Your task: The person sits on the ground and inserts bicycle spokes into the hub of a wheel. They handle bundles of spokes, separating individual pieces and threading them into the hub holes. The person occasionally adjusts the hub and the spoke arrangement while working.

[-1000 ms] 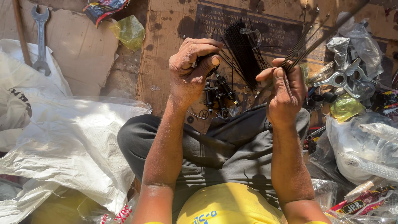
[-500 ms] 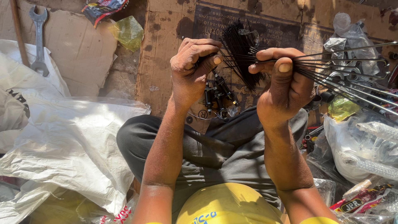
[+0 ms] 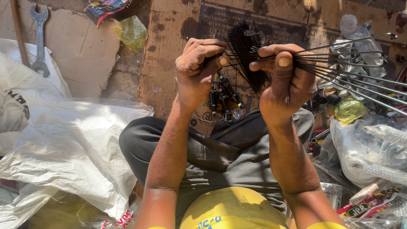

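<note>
Lifted slightly since earlier: right hand pinching fanned spokes, left hand pinching black bundle, both above cardboard.

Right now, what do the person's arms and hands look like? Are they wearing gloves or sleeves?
No gloves. The left hand and right hand are bare, with short fingernails and dusty, grimy-looking knuckles. Both forearms are bare too, right down to the bottom of the picture, where a bit of yellow cloth shows at the right arm; I cannot tell whether it is a sleeve. No rings, watch or bracelets show.
</note>
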